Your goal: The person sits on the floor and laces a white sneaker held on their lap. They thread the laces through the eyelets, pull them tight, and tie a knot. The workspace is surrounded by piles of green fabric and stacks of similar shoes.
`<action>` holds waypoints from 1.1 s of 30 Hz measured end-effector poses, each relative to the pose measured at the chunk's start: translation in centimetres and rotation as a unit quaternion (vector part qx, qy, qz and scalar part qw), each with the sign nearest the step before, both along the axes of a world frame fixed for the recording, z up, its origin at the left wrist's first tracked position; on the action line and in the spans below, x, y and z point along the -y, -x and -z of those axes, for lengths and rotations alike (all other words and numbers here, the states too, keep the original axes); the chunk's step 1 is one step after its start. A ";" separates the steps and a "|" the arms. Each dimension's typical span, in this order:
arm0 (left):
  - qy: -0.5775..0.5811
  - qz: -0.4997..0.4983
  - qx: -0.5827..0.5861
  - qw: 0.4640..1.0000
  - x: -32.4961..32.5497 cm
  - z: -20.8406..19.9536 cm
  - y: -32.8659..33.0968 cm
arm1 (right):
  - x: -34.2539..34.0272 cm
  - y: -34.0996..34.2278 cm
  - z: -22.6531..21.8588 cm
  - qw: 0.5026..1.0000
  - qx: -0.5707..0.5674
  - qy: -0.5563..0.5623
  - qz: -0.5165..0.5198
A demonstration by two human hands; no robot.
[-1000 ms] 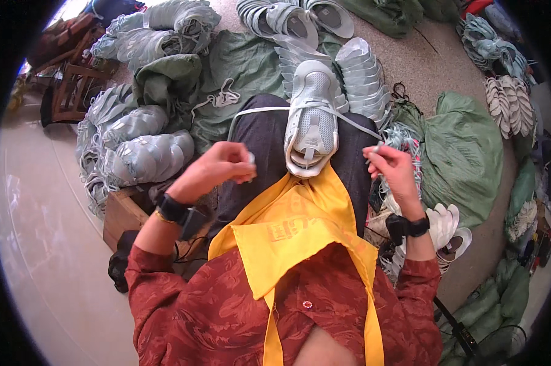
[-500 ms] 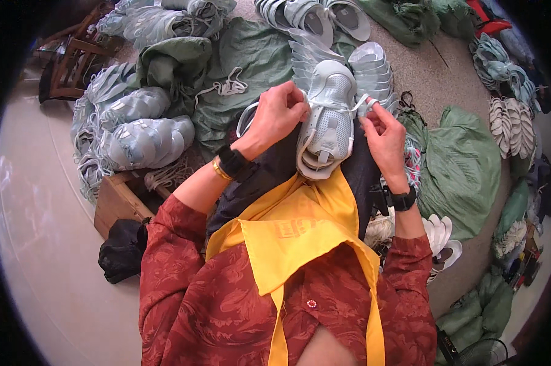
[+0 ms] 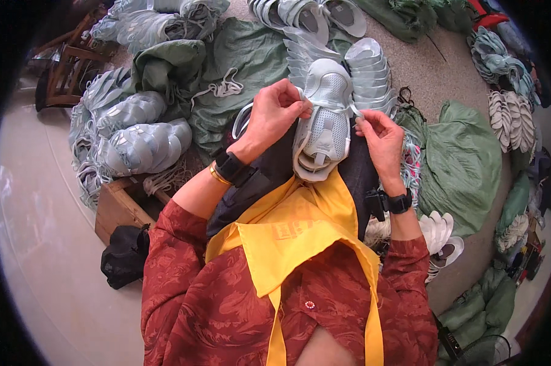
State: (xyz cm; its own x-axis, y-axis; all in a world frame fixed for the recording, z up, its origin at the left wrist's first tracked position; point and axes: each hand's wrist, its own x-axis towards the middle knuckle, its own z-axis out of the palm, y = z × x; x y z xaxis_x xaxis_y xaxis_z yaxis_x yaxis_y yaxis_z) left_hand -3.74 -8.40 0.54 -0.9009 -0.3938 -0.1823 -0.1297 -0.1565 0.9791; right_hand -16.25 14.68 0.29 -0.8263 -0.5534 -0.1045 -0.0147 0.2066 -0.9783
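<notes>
A pale grey-blue shoe upper (image 3: 326, 131) with a mesh front lies on my lap, at the top of a yellow apron (image 3: 300, 229). My left hand (image 3: 274, 116) is beside its left edge, thumb and forefinger pinching a white shoelace (image 3: 242, 121) that loops out to the left. At the other side, my right hand (image 3: 382, 137) pinches a lace strand close to the upper's right edge. Lacing runs across the upper between the two hands. The exact lace ends are hidden by my fingers.
Bundles of stacked shoe uppers (image 3: 147, 146) lie at the left, beside a wooden box (image 3: 120, 207). Nested uppers (image 3: 370, 73) stand just beyond my lap. A green sack (image 3: 461, 165) lies at the right, and loose white laces (image 3: 226, 85) rest on green cloth (image 3: 251, 55).
My right hand has drawn its lace strand down slightly, and the fingers are closer together. My left hand stays pinched near the upper's left edge. The view has shifted a little.
</notes>
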 end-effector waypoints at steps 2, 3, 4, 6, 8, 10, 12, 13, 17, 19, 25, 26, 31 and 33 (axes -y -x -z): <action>0.050 -0.015 0.002 0.999 -0.3 0.3 0.1 | 0.1 0.0 0.0 1.000 0.020 0.020 0.002; 0.115 -0.017 0.021 0.993 -0.5 -0.2 0.3 | 0.0 0.0 -0.1 0.999 0.033 0.028 0.003; 0.180 -0.019 0.039 0.983 -0.8 -0.8 0.4 | -0.1 0.1 -0.1 0.998 0.045 0.037 0.004; 0.269 -0.026 0.043 0.962 -1.4 -1.4 0.4 | -0.3 0.2 -0.2 0.995 0.078 0.056 0.011; 0.316 -0.034 0.015 0.948 -2.0 -1.7 0.3 | -0.4 0.2 -0.3 0.989 0.120 0.078 0.025; 0.348 -0.034 0.009 0.937 -2.4 -1.7 0.3 | -0.4 0.2 -0.6 0.981 0.162 0.099 0.031; 0.399 -0.036 -0.013 0.916 -2.5 -1.4 0.3 | -0.2 0.1 -0.6 0.970 0.206 0.120 0.038; 0.364 -0.043 -0.004 0.930 -2.5 -1.3 0.2 | 0.0 0.1 -0.6 0.970 0.208 0.117 0.044; 0.262 -0.050 0.043 0.963 -1.9 -0.5 0.0 | 0.3 0.6 -0.6 0.951 0.257 0.152 0.079; 0.250 -0.047 0.043 0.966 -1.8 -0.2 0.0 | 0.0 1.3 0.0 0.928 0.300 0.198 0.095; 0.228 -0.038 0.048 0.972 -1.6 0.4 0.0 | -4.9 8.4 0.7 0.878 0.384 0.274 0.087; 0.221 -0.035 0.047 0.974 -1.5 0.5 0.1 | -5.4 7.9 1.1 0.908 0.369 0.197 0.017; 0.203 -0.036 0.044 0.978 -1.3 0.7 0.0 | -3.0 4.5 -2.1 0.954 0.285 0.080 -0.045; 0.166 -0.061 0.018 0.984 -1.6 1.2 -0.1 | -2.0 3.9 -1.3 0.957 0.266 0.107 -0.032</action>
